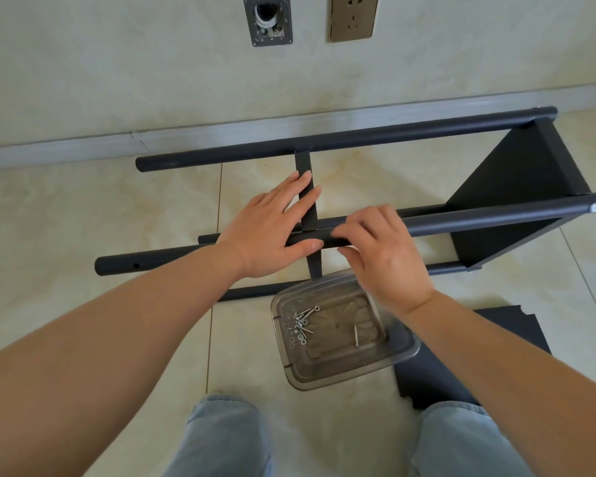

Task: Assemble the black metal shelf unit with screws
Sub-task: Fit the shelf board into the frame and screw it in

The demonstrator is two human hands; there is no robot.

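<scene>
— While the shelf unit (393, 187) lay on its side on the tiled floor (83, 208), what was seen at the left of the scene?

— The open ends of the black tubes were seen there, the far tube (289, 141) near the skirting and the near tube (152, 258) with a bare screw hole (136, 265) close to its end. Just right of that, the left hand (269, 232) was laid with straight, spread fingers over the middle shelf panel (307, 187), which was seen edge-on, and its thumb was pressed against the near tube.

— And the right hand (379, 249)?

— Its fingers were curled over the same tube just right of the panel, with the fingertips brought together on it. Whether a screw was pinched there could not be told.

— What lay further right?

— A clear plastic tray (406, 352) of screws (301, 321) and washers was set on the floor near the knees, touching a loose black panel (516, 335). At the far right an end shelf panel (516, 180) was already fixed between the tubes.

— What could have gone wrong from there?

— It was judged that the middle panel was not yet fastened. If the left hand's pressure were eased, the panel could have tipped or slid along the tubes, and the holes would have been put out of line. A screw started at an angle could have been cross-threaded. A dropped screw could have rolled off under the frame, and the tray could have been knocked by the right forearm passing just above it.
</scene>
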